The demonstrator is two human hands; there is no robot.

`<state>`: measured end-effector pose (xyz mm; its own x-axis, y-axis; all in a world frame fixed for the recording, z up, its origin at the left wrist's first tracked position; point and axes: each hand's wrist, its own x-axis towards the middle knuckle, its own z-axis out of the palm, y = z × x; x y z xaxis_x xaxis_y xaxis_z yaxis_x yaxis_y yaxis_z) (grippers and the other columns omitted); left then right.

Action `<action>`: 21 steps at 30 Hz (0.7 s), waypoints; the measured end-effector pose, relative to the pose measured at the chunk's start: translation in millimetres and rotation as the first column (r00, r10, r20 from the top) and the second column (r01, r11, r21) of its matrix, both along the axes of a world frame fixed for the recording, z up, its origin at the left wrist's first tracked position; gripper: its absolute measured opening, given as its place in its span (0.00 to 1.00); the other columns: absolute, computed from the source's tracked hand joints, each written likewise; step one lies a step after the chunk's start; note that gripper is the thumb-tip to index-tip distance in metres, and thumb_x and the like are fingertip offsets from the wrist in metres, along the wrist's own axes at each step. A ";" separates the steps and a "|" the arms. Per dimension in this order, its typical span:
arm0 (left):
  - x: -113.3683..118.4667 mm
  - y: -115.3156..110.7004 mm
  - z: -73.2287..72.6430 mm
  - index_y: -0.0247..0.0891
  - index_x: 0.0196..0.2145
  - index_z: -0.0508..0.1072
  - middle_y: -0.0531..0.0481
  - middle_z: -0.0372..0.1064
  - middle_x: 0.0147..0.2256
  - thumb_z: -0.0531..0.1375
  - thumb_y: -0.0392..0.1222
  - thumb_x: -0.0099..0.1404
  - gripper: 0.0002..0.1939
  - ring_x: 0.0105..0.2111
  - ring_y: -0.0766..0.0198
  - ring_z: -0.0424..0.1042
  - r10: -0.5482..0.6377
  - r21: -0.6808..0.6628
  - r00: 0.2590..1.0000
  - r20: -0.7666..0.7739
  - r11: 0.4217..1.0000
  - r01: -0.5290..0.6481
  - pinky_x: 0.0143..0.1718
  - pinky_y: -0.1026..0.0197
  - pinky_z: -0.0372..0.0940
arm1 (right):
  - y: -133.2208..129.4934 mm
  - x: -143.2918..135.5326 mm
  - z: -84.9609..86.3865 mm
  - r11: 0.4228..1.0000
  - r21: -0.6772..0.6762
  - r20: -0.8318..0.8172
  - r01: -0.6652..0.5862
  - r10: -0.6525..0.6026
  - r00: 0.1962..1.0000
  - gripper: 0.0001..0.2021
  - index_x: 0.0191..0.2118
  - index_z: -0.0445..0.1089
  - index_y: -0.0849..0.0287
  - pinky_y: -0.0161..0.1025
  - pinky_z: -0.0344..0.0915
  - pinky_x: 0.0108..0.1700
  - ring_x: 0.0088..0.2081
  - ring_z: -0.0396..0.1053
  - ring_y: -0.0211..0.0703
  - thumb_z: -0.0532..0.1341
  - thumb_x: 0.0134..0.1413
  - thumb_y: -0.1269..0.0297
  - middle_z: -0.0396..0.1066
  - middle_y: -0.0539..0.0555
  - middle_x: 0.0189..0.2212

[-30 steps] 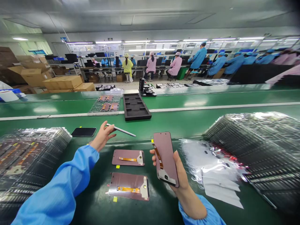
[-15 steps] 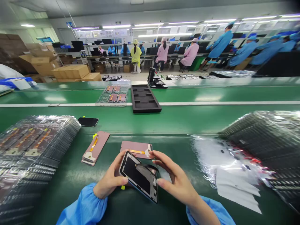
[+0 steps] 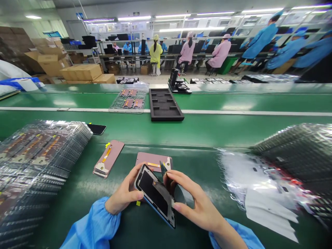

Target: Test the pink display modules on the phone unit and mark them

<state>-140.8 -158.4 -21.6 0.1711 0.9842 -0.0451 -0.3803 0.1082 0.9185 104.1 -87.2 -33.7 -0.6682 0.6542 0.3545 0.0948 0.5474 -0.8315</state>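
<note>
My left hand [image 3: 123, 194] grips a phone frame [image 3: 155, 197] by its upper left edge, thumb in front. The frame is tilted, with a black recess and a pale border facing me. My right hand [image 3: 198, 202] pinches a thin, dark, flexible film [image 3: 163, 168], which bends up from the frame's right side. Behind the hands lies a mauve screen panel [image 3: 144, 158] with an orange flex cable. Left of it is a small pile of similar panels [image 3: 112, 154]. A yellow tab [image 3: 138, 203] shows below the phone frame.
Clear trays of panels [image 3: 49, 148] are stacked at left, with a dark phone [image 3: 98, 129] behind. White film sheets [image 3: 267, 207] and more stacked trays [image 3: 298, 159] stand at right. A black foam tray [image 3: 166, 107] and a clear tray [image 3: 127, 100] lie farther back.
The dark film now stands up higher and curls away from the phone frame in my right fingers. My left hand keeps its hold. The view has turned slightly left.
</note>
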 end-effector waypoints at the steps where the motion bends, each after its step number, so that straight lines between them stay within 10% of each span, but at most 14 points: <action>1: -0.2 0.2 -1.7 0.43 0.62 0.60 0.40 0.58 0.61 0.70 0.52 0.52 0.43 0.60 0.41 0.58 -0.003 0.007 1.000 0.004 1.000 0.003 0.60 0.45 0.55 | 0.1 -0.3 0.5 1.000 0.013 0.001 -0.003 0.003 1.000 0.27 0.63 0.61 0.51 0.51 0.62 0.60 0.61 0.61 0.56 0.63 0.59 0.55 0.62 0.60 0.61; 21: 17.3 -2.9 -5.4 0.48 0.60 0.61 0.41 0.60 0.61 0.72 0.46 0.51 0.41 0.60 0.47 0.61 -0.007 0.064 0.999 0.042 0.998 0.004 0.59 0.49 0.57 | -17.8 -17.0 -11.4 0.969 0.248 0.174 -0.017 -0.027 0.984 0.30 0.63 0.60 0.53 0.47 0.69 0.55 0.59 0.64 0.55 0.63 0.59 0.52 0.62 0.62 0.61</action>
